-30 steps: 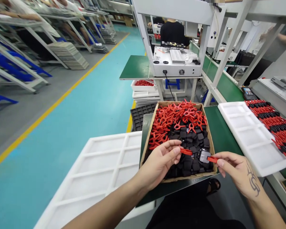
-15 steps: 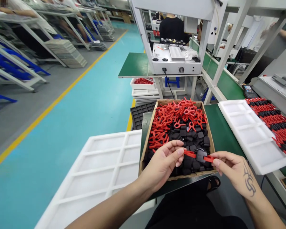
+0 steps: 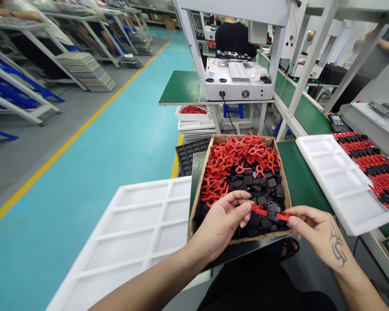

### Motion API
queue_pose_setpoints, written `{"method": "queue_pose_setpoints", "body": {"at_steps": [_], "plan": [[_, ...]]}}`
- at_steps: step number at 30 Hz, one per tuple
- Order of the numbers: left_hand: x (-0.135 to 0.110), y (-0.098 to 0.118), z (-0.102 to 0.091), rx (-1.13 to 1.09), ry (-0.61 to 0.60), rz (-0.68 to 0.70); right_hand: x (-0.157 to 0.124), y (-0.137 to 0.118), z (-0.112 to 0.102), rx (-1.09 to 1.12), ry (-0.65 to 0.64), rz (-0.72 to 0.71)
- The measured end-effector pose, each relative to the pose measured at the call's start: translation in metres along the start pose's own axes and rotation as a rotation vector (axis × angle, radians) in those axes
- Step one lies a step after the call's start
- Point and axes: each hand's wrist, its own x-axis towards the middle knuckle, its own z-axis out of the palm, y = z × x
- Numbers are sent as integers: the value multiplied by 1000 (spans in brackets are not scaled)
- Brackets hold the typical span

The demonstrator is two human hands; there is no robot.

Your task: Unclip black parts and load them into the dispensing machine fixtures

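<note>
A black square piece [image 3: 272, 212] with a red plastic arm on each side is stretched between my two hands, rather like a small watch. My left hand [image 3: 228, 216] pinches the tip of its left red arm between thumb and fingers. At the other end, my right hand [image 3: 307, 220] grips the right red arm the same way. Both hands are over the front of an open cardboard box [image 3: 194, 211]. Red forked plastic pieces [image 3: 236, 153] are heaped at its back and left, and black square pieces [image 3: 259, 190] fill the front and right.
White divided trays lie on my left [image 3: 139, 216] and right [image 3: 337, 172]. Beyond the right tray are rows of red and black parts [image 3: 372, 168]. A white machine [image 3: 240, 80] stands ahead, with a seated person [image 3: 231, 36] behind it. Black trays [image 3: 192, 153] are beside the box.
The black square piece between my hands has tilted slightly, and its red arms now angle down more to the right. Both hands keep their pinch; the view has shifted a little.
</note>
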Motion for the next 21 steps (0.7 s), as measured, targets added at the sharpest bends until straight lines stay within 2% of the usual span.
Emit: {"method": "queue_pose_setpoints", "body": {"at_steps": [21], "plan": [[-1,-2,-2,29,-34,-19,-4,1,-1,-20,-5,-6]]}}
